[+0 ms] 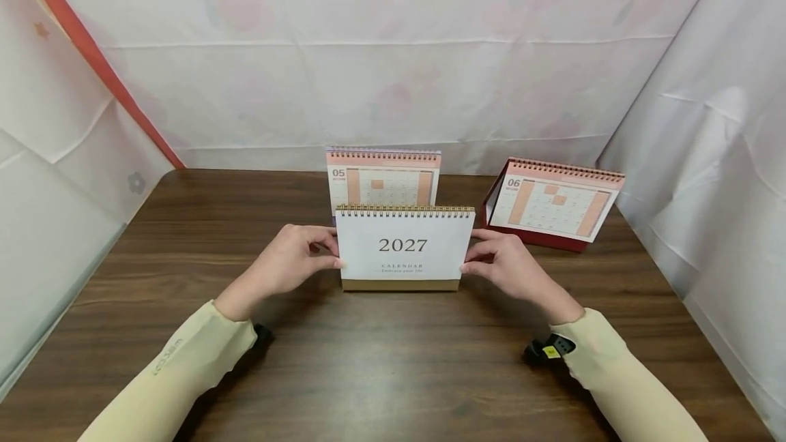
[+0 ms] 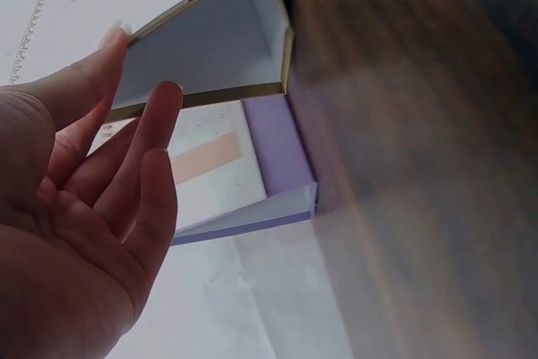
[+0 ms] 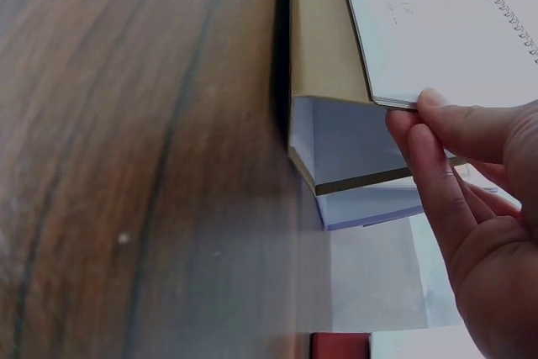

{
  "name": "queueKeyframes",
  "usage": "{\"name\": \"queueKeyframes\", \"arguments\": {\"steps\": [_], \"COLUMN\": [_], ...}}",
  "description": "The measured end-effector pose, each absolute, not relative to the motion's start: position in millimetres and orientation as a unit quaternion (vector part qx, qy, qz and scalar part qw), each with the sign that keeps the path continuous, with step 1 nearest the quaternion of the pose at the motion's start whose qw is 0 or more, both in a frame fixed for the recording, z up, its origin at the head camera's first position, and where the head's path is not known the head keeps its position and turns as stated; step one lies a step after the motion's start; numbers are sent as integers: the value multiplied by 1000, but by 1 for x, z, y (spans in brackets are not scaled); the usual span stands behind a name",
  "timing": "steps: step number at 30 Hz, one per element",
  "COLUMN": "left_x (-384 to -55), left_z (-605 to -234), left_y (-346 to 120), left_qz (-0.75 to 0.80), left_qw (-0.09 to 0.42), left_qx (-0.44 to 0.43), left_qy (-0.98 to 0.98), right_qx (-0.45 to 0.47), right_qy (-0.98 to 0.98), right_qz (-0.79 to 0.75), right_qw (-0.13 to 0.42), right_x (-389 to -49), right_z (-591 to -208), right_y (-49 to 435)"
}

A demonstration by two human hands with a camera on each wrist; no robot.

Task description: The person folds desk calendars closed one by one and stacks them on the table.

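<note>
The left hand (image 1: 295, 261) pinches the left side edge of a desk calendar marked 2027 (image 1: 405, 244), thumb in front and index finger behind it, the other fingers loosely bent and spread apart. The right hand (image 1: 510, 264) mirrors it, thumb and index finger nearly together on the right side edge, where the wrist view shows the cover sheets between them. The calendar is upright and tent-shaped, its white cover facing the person, its long axis running left to right, roughly along the far edge of the surface, with its wire binding on top and a gold-brown base below. It is near the middle of a dark wooden table (image 1: 368, 374); whether the base fully touches the wood is hard to tell. There are three calendars in all. Just behind, toward the far edge, stands a purple-based one showing 05 (image 1: 383, 176), partly covered by the first. Near the far right corner stands a red-based one showing 06 (image 1: 555, 203), turned slightly leftward. Two pale yellow sleeves (image 1: 184, 367) reach in from the near side, with two black wrist devices (image 1: 535, 352) at the cuffs. White printed cloth (image 1: 381, 74) hangs beyond the far edge.
</note>
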State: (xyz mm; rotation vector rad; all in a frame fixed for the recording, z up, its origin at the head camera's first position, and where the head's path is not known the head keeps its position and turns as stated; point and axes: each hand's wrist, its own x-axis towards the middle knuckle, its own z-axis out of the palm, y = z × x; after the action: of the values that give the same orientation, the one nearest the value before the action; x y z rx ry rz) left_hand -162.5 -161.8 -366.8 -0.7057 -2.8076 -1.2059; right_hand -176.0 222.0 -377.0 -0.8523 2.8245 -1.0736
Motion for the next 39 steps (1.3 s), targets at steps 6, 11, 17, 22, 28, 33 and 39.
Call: {"name": "queueKeyframes", "arguments": {"steps": [6,11,17,22,28,33,39], "left_x": [-158,-155,-156,-156,-158,-162,-161], "left_z": [-357,-352,-350,-352,-358,-364,-370], "left_y": [-161,-160,-158,-158,-159,-160,-160], "left_qz": [-390,-398,-398,-407,-421,-422,-411], "left_qw": [13,11,2,-16,-55,-81,-117], "left_qx": [-212,-199,-190,-177,-169,-164,-147], "left_qy": [-896,-895,-897,-896,-890,-888,-892], "right_qx": [-253,-225,-189,-177,-177,-159,-141], "right_qy": [896,890,865,841,836,836,839], "right_qz": [-365,-397,-463,-504,-503,-500,-494], "right_qw": [-22,-13,38,82,130,161,178], "right_x": [-173,-173,-175,-176,-177,-178,-179], "right_z": [-369,-367,-369,-369,-375,-381,-390], "right_y": [223,226,227,227,228,226,223]}}
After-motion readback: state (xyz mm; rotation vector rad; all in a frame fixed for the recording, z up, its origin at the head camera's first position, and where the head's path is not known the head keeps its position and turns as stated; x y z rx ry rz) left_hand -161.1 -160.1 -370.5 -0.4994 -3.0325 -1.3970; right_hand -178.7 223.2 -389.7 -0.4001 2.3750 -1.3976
